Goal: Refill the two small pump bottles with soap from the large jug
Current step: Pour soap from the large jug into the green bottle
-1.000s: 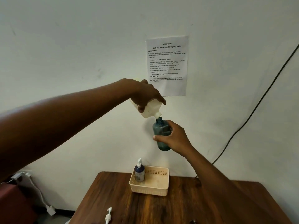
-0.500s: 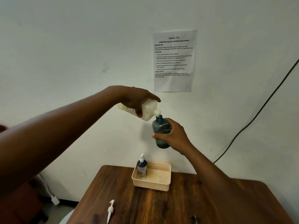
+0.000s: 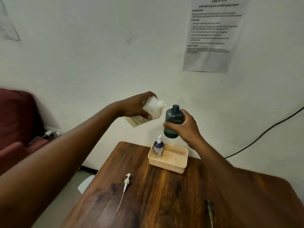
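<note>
My left hand (image 3: 134, 107) grips the white soap jug (image 3: 152, 111), tilted with its spout pointing right and slightly up, just left of the teal bottle's mouth and apart from it. My right hand (image 3: 184, 127) holds the open teal bottle (image 3: 173, 119) upright in the air above the table; darker liquid shows in its lower part. A dark blue pump bottle (image 3: 158, 148) with its white pump on stands in the left end of the beige basket (image 3: 171, 163). A loose white pump head (image 3: 125, 185) with its long tube lies on the wooden table (image 3: 164, 195).
A yellow-green pen-like object (image 3: 209, 209) lies near the table's front right. A printed sheet (image 3: 212, 33) hangs on the white wall, and a black cable (image 3: 263, 134) runs down the wall at right. A dark red seat (image 3: 14, 122) stands left of the table.
The jug's spout has lifted off the teal bottle's mouth and tipped back from pouring toward level. Both hands have come lower, and the view has tilted down toward the table.
</note>
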### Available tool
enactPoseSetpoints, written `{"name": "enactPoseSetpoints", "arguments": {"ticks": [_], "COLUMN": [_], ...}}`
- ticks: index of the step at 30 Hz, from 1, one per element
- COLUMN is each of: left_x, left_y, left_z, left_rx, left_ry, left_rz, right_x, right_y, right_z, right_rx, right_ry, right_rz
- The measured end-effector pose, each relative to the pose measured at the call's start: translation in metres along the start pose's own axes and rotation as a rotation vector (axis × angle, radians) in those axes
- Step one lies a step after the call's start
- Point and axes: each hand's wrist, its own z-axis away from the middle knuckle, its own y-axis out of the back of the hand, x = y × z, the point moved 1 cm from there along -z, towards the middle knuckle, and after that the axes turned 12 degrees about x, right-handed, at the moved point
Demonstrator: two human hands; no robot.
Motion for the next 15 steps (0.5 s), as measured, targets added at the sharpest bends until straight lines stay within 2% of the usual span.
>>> {"name": "enactPoseSetpoints", "arguments": {"ticks": [4, 9, 15], "left_x": [-0.056, -0.123, -0.186], "left_y": [-0.032, -0.091, -0.171], "left_z": [0.030, 0.066, 0.103], "left_rx": [0.030, -0.034, -0.047], "left_ry": [0.152, 0.338, 0.420], "left_rz": [0.183, 0.333, 0.239], "right_x": [0.021, 0.046, 0.077], "right_y": [-0.023, -0.046, -0.076], "right_z": [0.013, 0.027, 0.038], "right_rx": [-0.012, -0.016, -0.051], "right_ry": [-0.041, -0.072, -0.075], "right_rz": [0.030, 0.070, 0.133]}}
